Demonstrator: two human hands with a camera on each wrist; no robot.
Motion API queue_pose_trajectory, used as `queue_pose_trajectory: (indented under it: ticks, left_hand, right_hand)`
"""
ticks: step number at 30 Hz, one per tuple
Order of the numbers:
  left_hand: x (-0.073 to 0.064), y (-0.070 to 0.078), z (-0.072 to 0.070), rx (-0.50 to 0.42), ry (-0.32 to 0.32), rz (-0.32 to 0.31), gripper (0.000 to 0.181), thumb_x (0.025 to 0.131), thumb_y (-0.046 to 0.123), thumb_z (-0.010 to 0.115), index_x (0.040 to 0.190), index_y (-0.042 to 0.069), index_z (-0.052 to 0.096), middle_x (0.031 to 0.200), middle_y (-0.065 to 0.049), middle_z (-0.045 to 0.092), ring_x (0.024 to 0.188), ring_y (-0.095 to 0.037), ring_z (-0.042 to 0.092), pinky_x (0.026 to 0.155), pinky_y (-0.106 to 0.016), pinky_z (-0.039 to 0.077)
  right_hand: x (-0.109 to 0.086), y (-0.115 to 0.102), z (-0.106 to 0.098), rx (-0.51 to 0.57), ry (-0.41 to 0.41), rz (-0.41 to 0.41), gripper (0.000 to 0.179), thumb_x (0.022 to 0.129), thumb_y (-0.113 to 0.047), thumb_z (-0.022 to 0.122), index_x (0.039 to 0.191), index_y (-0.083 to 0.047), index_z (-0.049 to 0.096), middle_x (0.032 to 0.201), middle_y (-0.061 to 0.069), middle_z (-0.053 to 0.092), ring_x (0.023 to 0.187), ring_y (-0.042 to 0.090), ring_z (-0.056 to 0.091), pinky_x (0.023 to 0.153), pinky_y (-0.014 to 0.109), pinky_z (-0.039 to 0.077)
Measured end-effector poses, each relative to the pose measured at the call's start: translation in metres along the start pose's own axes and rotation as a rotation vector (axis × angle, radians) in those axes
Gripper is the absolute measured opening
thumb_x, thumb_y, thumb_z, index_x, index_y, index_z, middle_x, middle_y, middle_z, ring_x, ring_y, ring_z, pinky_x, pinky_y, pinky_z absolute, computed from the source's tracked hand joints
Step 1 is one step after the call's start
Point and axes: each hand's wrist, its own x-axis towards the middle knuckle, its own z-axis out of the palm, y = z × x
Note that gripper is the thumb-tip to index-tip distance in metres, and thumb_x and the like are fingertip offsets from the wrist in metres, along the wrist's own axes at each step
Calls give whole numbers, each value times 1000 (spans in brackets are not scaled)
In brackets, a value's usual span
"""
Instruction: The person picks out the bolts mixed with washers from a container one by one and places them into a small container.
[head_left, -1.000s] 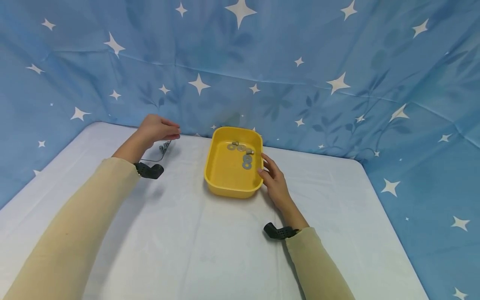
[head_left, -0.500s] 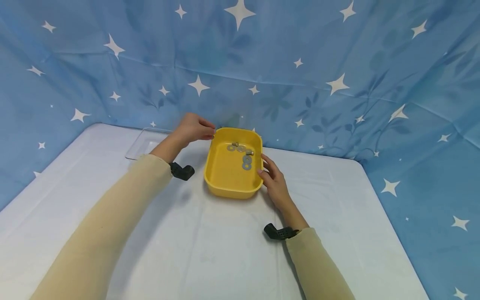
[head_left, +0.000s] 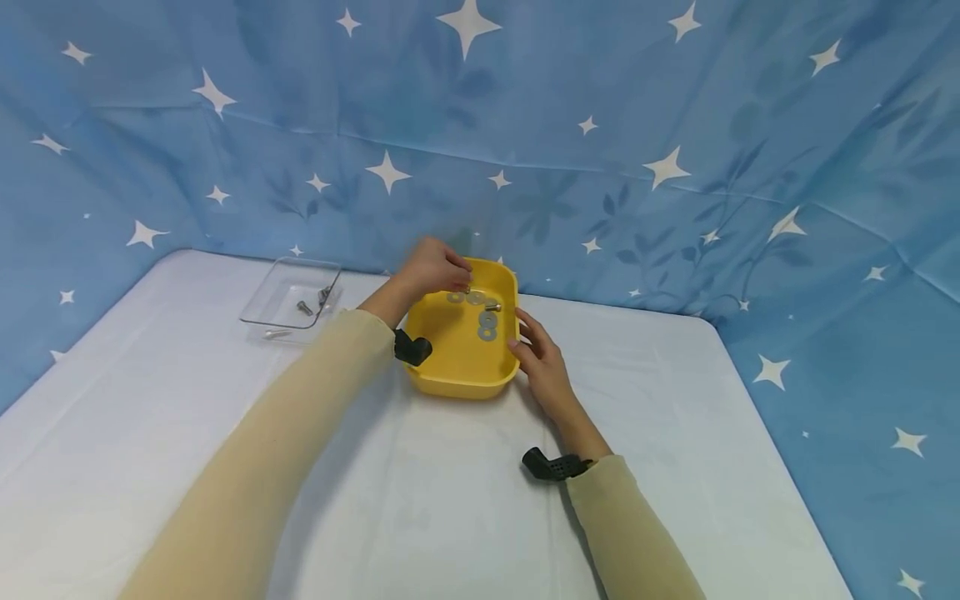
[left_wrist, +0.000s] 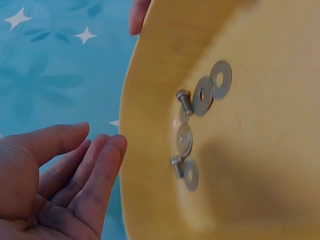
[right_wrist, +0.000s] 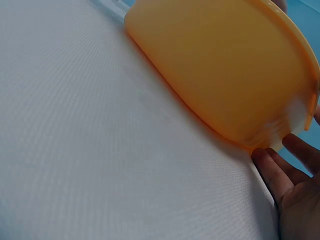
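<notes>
In the head view my left hand (head_left: 437, 267) hangs over the far left part of a yellow plastic tub (head_left: 453, 358). Its thumb and fingers stand apart in the left wrist view, with nothing between them. Several flat washers (left_wrist: 220, 80) lie on the tub's floor. Among them are a bolt (left_wrist: 184, 101) and a second, smaller-looking bolt (left_wrist: 177, 166). On the tub's right side, my right hand (head_left: 546, 367) holds the wall, thumb at the rim and fingers against the outside. The tub stands upright on the white tablecloth.
A clear plastic box (head_left: 270, 308) stands at the back left of the table, with a few bolts (head_left: 304, 308) in it. A blue curtain with white stars (head_left: 570, 208) hangs right behind the table's far edge.
My left hand has moved right, from above the clear box to above the yellow tub, uncovering the box. My right hand has stayed on the tub's side.
</notes>
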Motion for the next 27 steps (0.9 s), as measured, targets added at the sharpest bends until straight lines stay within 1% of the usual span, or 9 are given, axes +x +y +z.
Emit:
queue_pose_trajectory:
  ticks: [5, 9, 12, 16, 19, 21, 23, 25, 27]
  left_hand:
    - [9, -3, 17, 17, -17, -11, 29, 95, 8, 68, 120, -5, 71, 121, -23, 71, 107, -32, 72, 99, -42, 58]
    - [16, -8, 28, 37, -21, -29, 29, 95, 9, 68, 121, -3, 70, 119, -21, 72, 107, -32, 72, 99, -42, 58]
    - [20, -11, 36, 35, -4, -14, 28, 95, 9, 67, 120, -4, 70, 116, -22, 73, 104, -33, 73, 96, -41, 60]
    - [25, -16, 45, 48, 20, 11, 27, 94, 9, 68, 117, -4, 72, 111, -22, 74, 98, -32, 74, 91, -39, 62]
    - [28, -20, 51, 76, 29, 28, 27, 93, 9, 69, 117, -3, 73, 110, -21, 74, 95, -31, 72, 89, -36, 62]
    - [28, -22, 55, 67, 35, 29, 27, 93, 8, 69, 118, -3, 72, 111, -22, 74, 94, -31, 71, 89, -35, 62]
    - [29, -23, 58, 58, 48, 31, 28, 93, 7, 68, 119, -3, 72, 111, -21, 74, 92, -29, 69, 84, -32, 61]
    - [30, -25, 60, 29, 58, 28, 28, 93, 5, 67, 120, -3, 72, 111, -22, 74, 92, -29, 68, 84, -32, 60]
    - [30, -28, 61, 39, 70, 28, 29, 92, 5, 67, 120, -3, 72, 111, -22, 74, 92, -29, 68, 83, -31, 59]
  right_hand:
    - [-1, -4, -1, 10, -9, 22, 57, 106, -27, 52, 159, -28, 32, 164, 9, 34, 149, 31, 39, 117, 49, 42]
    - [-9, -23, 1, -1, -15, 30, 57, 106, -22, 51, 160, -21, 32, 164, 13, 33, 151, 33, 37, 117, 50, 43]
    - [-15, -35, 3, 0, -19, 25, 57, 106, -21, 51, 160, -18, 32, 164, 15, 34, 150, 35, 38, 116, 50, 43]
    - [-16, -35, 3, 6, -24, 10, 57, 106, -21, 51, 159, -17, 32, 163, 16, 35, 148, 36, 41, 116, 50, 44]
    - [-11, -22, 2, 17, -23, -4, 55, 106, -23, 52, 159, -21, 34, 162, 14, 37, 147, 35, 43, 115, 51, 45]
    - [-7, -12, 1, 23, -17, -15, 54, 106, -26, 53, 158, -25, 36, 161, 11, 39, 146, 33, 44, 115, 51, 46]
    - [-4, -6, -1, 19, -12, -22, 54, 106, -28, 54, 157, -28, 37, 161, 10, 40, 145, 32, 45, 114, 51, 46]
    - [-6, -11, -1, 13, -12, -32, 55, 106, -28, 53, 158, -25, 36, 160, 11, 40, 145, 33, 46, 114, 51, 47]
    - [-11, -19, 0, 16, -20, -23, 56, 106, -25, 53, 159, -21, 35, 161, 14, 38, 145, 34, 45, 115, 52, 46]
